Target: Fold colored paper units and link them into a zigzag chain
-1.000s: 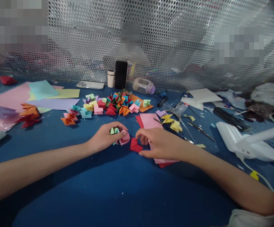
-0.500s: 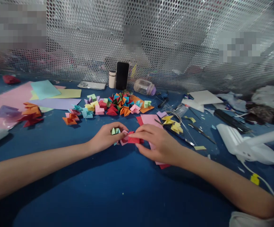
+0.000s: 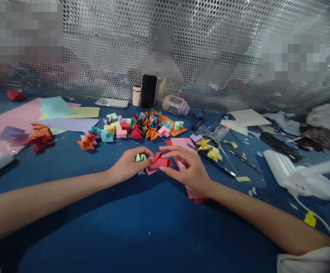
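My left hand (image 3: 128, 163) is closed around a small chain of folded paper pieces in pale green, pink and red. Its thumb presses on the pink piece (image 3: 153, 168), and the palm hides part of the chain. At the right end sticks out a red folded paper piece (image 3: 161, 160), with a flap raised. My right hand (image 3: 188, 166) is beside it with thumb and fingers apart, one above the red piece and one near its lower edge. Under the right hand lies a stack of pink and red paper sheets (image 3: 192, 192).
Beyond my hands lies a heap of colourful folded paper pieces (image 3: 136, 131). A phone (image 3: 148, 91) stands upright by a clear jar (image 3: 174, 105) lying on its side. Scissors (image 3: 229, 171) and yellow paper pieces lie right, near a white lamp (image 3: 284, 174). Paper sheets (image 3: 69, 125) spread left.
My right fingers have loosened from the red piece and spread apart. A flap on that piece now stands up. My left hand keeps its hold.
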The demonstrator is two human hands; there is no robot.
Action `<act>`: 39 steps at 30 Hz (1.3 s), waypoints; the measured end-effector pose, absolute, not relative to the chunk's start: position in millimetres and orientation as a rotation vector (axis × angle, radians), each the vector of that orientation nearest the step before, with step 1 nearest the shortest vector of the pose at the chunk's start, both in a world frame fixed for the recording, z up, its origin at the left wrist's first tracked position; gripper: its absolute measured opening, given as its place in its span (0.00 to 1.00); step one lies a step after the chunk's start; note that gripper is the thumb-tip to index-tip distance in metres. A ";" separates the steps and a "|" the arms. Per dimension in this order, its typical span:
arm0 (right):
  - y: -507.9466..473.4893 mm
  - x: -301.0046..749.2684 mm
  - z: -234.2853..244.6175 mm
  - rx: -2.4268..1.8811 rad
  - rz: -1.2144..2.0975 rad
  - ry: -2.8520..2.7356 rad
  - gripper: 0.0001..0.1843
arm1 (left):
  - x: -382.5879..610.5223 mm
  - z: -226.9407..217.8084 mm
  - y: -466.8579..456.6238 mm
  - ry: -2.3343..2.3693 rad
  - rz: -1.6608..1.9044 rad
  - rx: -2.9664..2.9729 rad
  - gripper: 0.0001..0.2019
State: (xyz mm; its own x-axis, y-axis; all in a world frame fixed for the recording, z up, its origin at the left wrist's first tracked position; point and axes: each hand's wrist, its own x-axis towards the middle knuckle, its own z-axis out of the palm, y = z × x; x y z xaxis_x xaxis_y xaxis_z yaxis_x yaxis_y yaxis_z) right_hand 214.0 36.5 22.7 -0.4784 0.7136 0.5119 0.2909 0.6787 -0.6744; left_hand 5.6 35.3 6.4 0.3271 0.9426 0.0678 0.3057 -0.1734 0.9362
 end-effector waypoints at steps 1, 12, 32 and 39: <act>36.5 213.8 22.9 -0.783 0.677 -2.066 0.11 | 5.8 7.0 35.2 1.135 0.875 1.675 0.09; 22.7 207.9 22.0 -0.550 0.535 -2.198 0.10 | 5.7 8.0 35.1 1.123 0.878 1.655 0.10; 34.8 209.4 17.1 -0.734 0.349 -2.174 0.07 | 3.3 7.3 37.0 0.985 0.849 1.833 0.19; 36.8 212.2 14.3 -0.543 0.105 -2.336 0.10 | 4.2 6.0 37.0 0.985 0.857 1.824 0.21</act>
